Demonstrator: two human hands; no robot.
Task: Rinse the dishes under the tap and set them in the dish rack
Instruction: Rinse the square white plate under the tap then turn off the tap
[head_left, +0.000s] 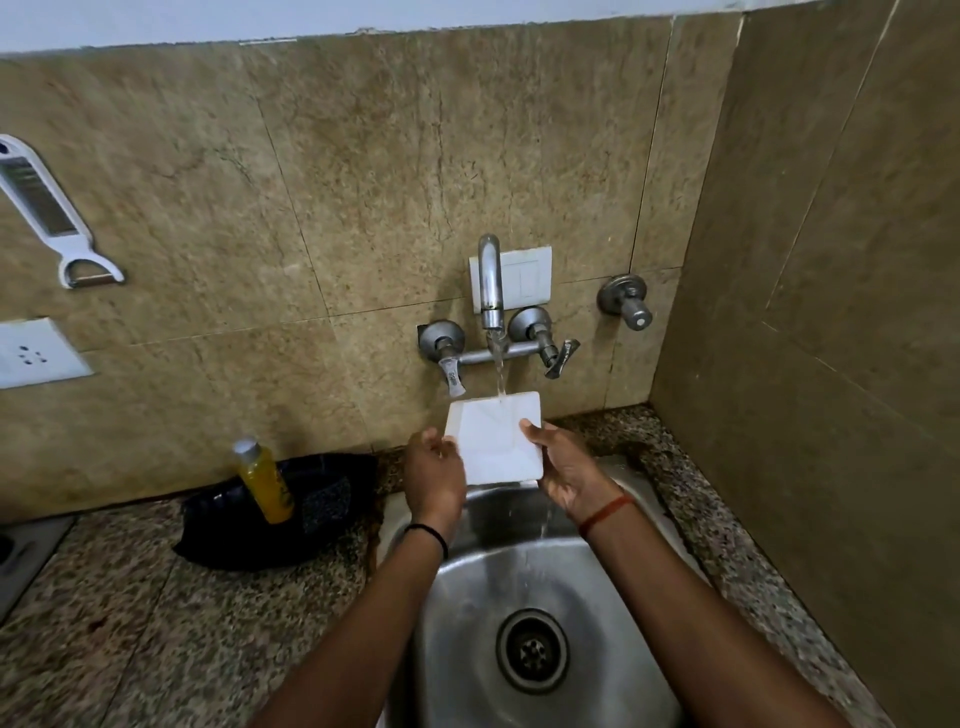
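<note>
A white square plate (493, 439) is held tilted over the steel sink (524, 587), under the wall tap (491, 283). Water runs from the spout onto the plate's far edge and spills off its right side into the basin. My left hand (434, 475) grips the plate's left edge. On the other side, my right hand (563, 467) holds the right edge with the thumb on top. No dish rack is in view.
A yellow bottle (265, 480) stands in a black holder (291, 512) on the granite counter left of the sink. A peeler (49, 210) and a socket (31, 353) are on the left wall. A tiled side wall closes off the right.
</note>
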